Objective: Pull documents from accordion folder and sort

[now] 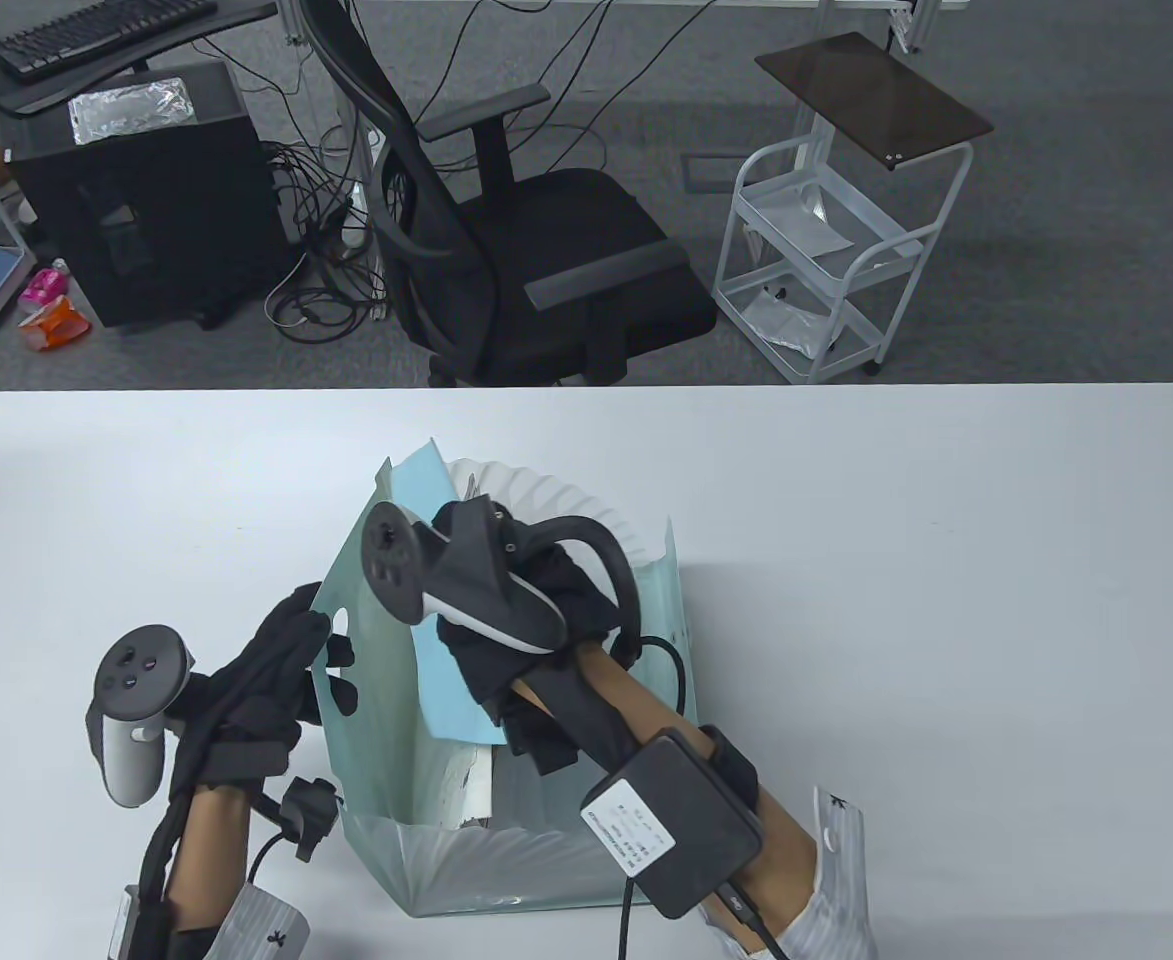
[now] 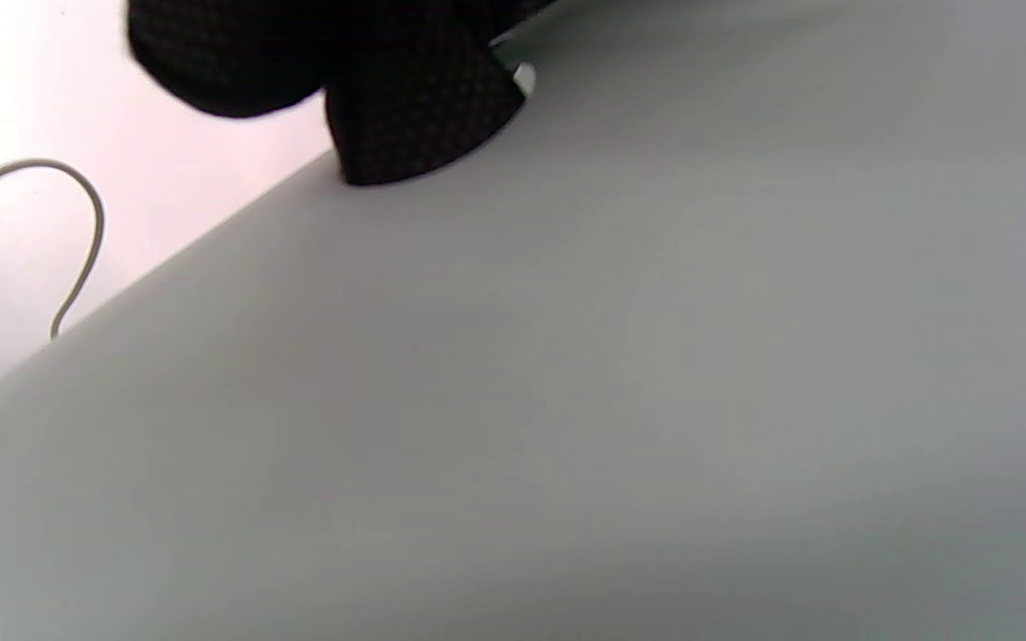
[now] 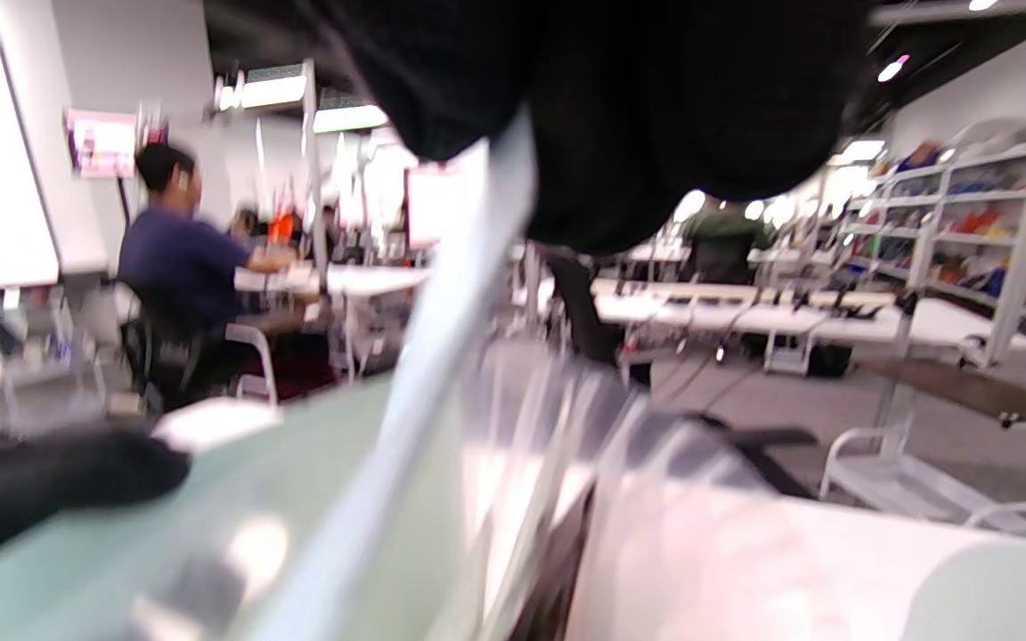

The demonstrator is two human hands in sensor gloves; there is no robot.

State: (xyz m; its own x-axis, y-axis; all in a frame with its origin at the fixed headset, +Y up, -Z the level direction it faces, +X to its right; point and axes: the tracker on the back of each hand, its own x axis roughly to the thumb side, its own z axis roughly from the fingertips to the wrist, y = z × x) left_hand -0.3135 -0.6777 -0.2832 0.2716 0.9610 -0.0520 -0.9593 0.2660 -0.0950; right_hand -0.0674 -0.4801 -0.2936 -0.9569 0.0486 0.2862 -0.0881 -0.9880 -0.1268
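1. Your right hand [image 1: 546, 620]: reaches down into the open top of the accordion folder [image 1: 466, 850]. The right wrist view shows dark gloved fingers [image 3: 584, 133] closed around the top edge of a pale blue sheet [image 3: 451, 356]; the picture is blurred, so how firm the hold is cannot be told.

2. Your left hand [image 1: 266, 680]: at the folder's left side, fingers spread over the edge of the translucent green front flap [image 1: 376, 680], steadying it. The left wrist view shows only fingertips [image 2: 415, 116] against a plain grey surface, so whether it grips or merely presses cannot be told.

3. Accordion folder: stands on the white tabletop [image 1: 946, 600], near its front edge and a little left of centre, pleats fanned open at both ends.

4. Blue sheet [image 1: 446, 690]: partly raised out of a pocket, lying slantwise between the flap and your right forearm. A white sheet [image 1: 476, 790] shows just below it, inside the pockets.

5. Step in hand, by judgement: pulling the first document; no sorted piles are seen on the tabletop, so the task looks barely begun.

6. Next move, by judgement: lift the sheet straight up clear of the pleats while your left hand holds the folder down, then lay it on bare tabletop to the right.

7. Beyond the tabletop: office chair [image 1: 546, 250], white trolley [image 1: 826, 280], black computer case [image 1: 146, 230].
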